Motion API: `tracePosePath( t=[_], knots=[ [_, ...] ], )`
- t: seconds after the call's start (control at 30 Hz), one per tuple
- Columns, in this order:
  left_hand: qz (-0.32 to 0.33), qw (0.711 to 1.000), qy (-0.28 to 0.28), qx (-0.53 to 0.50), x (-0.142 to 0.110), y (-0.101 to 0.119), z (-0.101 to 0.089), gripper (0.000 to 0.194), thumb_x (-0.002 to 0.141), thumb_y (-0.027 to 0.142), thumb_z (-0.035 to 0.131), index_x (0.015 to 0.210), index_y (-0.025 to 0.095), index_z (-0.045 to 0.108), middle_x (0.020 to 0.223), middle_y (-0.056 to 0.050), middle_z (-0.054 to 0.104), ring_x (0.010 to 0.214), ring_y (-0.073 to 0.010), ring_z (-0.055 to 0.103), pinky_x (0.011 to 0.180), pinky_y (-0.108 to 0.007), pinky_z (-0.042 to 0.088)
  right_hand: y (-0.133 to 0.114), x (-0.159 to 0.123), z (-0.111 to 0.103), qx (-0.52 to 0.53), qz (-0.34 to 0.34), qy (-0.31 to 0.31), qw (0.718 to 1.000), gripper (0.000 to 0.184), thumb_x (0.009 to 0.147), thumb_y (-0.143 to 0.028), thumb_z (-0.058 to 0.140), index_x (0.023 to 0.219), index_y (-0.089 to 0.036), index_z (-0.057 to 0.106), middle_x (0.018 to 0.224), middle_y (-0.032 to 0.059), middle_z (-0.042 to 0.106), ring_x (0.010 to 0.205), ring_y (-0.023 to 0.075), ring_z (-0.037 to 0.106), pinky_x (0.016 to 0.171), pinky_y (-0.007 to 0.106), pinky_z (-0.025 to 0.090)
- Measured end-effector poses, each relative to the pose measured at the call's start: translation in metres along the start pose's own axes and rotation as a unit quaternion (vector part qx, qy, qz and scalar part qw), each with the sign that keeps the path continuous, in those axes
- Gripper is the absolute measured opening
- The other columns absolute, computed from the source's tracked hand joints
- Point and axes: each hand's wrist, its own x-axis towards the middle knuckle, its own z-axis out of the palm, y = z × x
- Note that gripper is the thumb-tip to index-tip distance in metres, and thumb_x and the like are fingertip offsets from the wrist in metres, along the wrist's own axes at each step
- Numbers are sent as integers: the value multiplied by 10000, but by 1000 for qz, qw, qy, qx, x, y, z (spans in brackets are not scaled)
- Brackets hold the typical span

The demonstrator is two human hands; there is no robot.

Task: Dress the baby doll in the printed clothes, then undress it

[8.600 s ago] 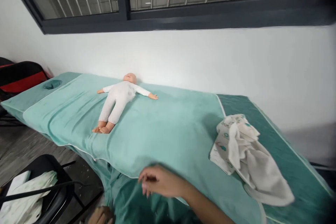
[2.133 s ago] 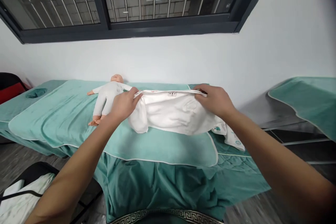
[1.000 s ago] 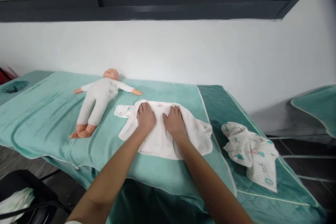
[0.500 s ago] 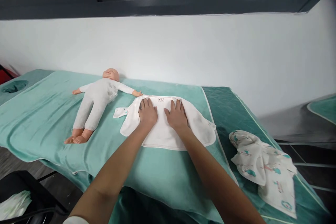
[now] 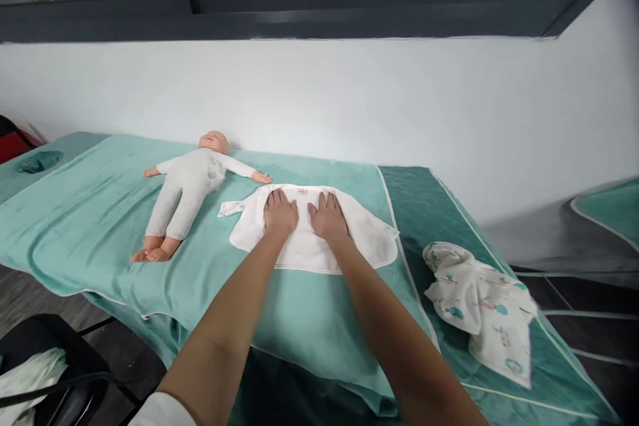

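A white baby top (image 5: 309,259) lies spread on the green bed cover, its small printed label at the far edge. A patterned sleeve end sticks out at its left. My left hand (image 5: 280,212) rests flat on the left part of the top, fingers stretched out. Beside it, my right hand (image 5: 328,216) presses on the right part, also open, with the thumb apart. Neither hand grips the cloth. To the left a baby doll (image 5: 187,180) with a white cloth body lies on its back, one hand close to the top's upper left corner.
A crumpled white printed baby garment (image 5: 479,299) lies on the darker green sheet (image 5: 409,193) at the right. The white wall (image 5: 319,100) rises behind the bed. A black chair (image 5: 54,339) with a pale cloth (image 5: 37,373) stands at the lower left.
Both hands stay flat on the top and have barely shifted. The whole view has moved slightly; the things on the bed lie as before.
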Motion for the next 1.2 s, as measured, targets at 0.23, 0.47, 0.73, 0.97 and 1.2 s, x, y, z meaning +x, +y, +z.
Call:
tracePosePath(
  t=[0.23, 0.47, 0.73, 0.97, 1.2],
  knots=[
    [24, 999, 20, 37, -29, -3, -2, 652, 993, 386, 271, 1510, -4, 350, 1600, -218, 306, 1505, -314, 263, 1241, -480, 173, -2, -23, -1, 1, -5, -3, 1000, 693, 1014, -476, 193, 1571, -65, 237, 1644, 207, 168, 1523, 335, 165, 1203, 499, 202],
    [75, 996, 1, 47, -61, -11, -11, 615, 998, 384, 302, 1513, 57, 381, 1606, -226, 279, 1524, -318, 213, 1242, -513, 145, -3, -59, -5, -23, -41, -2, 999, 666, 1026, -475, 226, 1565, -87, 270, 1646, 192, 168, 1532, 322, 118, 1211, 484, 164],
    [170, 983, 46, 43, -114, -35, -27, 474, 1000, 333, 335, 1332, 77, 556, 1532, -185, 441, 1468, -280, 350, 1227, -453, 240, 6, -114, -9, -43, -105, 8, 993, 604, 1035, -484, 258, 1559, -189, 319, 1649, 123, 221, 1519, 308, 196, 1202, 494, 194],
    [183, 981, 66, -1, -169, -70, -49, 318, 1013, 316, 341, 1079, 194, 627, 1480, -68, 526, 1444, -224, 388, 1233, -446, 257, 22, -199, -19, -41, -173, 68, 982, 537, 1038, -428, 308, 1527, -222, 391, 1628, 79, 291, 1497, 259, 277, 1199, 474, 236],
    [162, 982, 83, -46, -186, -76, -52, 226, 1003, 326, 397, 963, 217, 591, 1457, -72, 542, 1445, -219, 384, 1231, -468, 264, 26, -237, -31, -14, -148, 85, 985, 481, 1004, -394, 384, 1442, -243, 514, 1495, 92, 507, 1363, 308, 442, 1160, 509, 297]
  ],
)
